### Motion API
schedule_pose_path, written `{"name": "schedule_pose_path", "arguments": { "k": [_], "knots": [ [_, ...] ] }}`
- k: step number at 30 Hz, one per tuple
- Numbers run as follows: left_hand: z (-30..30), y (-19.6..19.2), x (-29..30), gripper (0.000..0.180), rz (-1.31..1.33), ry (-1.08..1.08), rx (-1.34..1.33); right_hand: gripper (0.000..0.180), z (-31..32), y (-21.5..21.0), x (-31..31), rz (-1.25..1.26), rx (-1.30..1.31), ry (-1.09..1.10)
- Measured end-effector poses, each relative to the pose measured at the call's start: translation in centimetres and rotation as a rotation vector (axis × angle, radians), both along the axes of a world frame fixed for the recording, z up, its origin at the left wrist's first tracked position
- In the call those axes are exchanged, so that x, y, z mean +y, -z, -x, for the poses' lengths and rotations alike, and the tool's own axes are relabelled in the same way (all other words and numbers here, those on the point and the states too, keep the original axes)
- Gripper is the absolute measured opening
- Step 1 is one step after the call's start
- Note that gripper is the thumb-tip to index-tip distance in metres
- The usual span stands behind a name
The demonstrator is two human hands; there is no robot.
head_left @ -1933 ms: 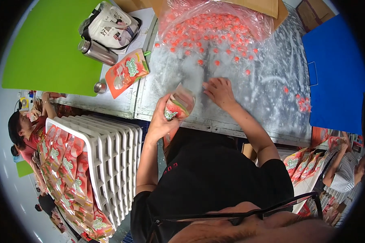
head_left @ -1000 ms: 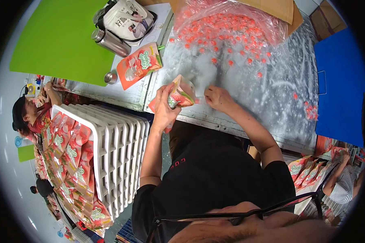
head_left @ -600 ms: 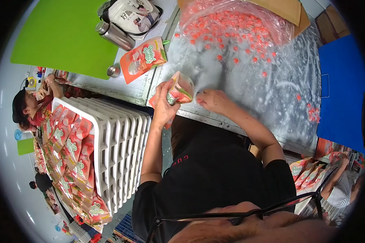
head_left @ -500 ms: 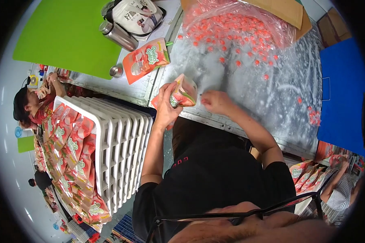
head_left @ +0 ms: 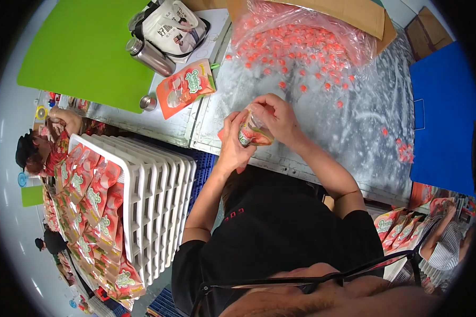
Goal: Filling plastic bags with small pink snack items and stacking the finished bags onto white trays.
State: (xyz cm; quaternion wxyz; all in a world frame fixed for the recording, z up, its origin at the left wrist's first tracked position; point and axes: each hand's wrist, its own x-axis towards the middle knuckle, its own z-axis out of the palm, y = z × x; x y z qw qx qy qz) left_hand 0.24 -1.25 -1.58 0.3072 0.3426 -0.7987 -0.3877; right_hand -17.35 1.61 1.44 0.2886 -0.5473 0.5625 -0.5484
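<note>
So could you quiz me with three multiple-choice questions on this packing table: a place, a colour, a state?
1. Where does the spare pouch lie?
A. left of the hands, on the table
B. on the blue board
C. in the white rack

2. What colour are the small sweets?
A. green
B. pinkish red
C. blue

3. How is the held pouch held?
A. lying free
B. left hand only
C. both hands, right hand on top

Answers: 1 A, it lies flat beside the steel flask; 2 B, they fill the clear bag; 3 C, both hands wrap it.
</note>
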Motion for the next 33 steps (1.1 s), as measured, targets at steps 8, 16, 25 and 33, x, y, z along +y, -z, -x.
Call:
{"name": "schedule_pose_path", "arguments": {
  "k": [8, 16, 25, 33],
  "knots": [
    [1.8, 1.1, 0.4, 0.087, 0.021, -0.078, 0.081, 0.017, 0.1, -0.5, 0.1, 0.126, -0.082, 0.122],
    [2.8, 1.7, 0.0, 0.090, 0.106, -0.195, 0.146, 0.027, 0.7, -1.0, 0.4, 0.229, -0.019, -0.083],
    [0.5, 1.0, -0.4, 0.086, 0.111, -0.288, 0.159, 0.046, 10.0, 12.6, -10.0, 0.023, 0.993, 0.342],
    [-1.6, 1.0, 0.0, 0.085, 0.021, -0.292, 0.122, 0.044, 8.8, 11.8, -4.2, 0.005, 0.898, 0.145]
  ]
}}
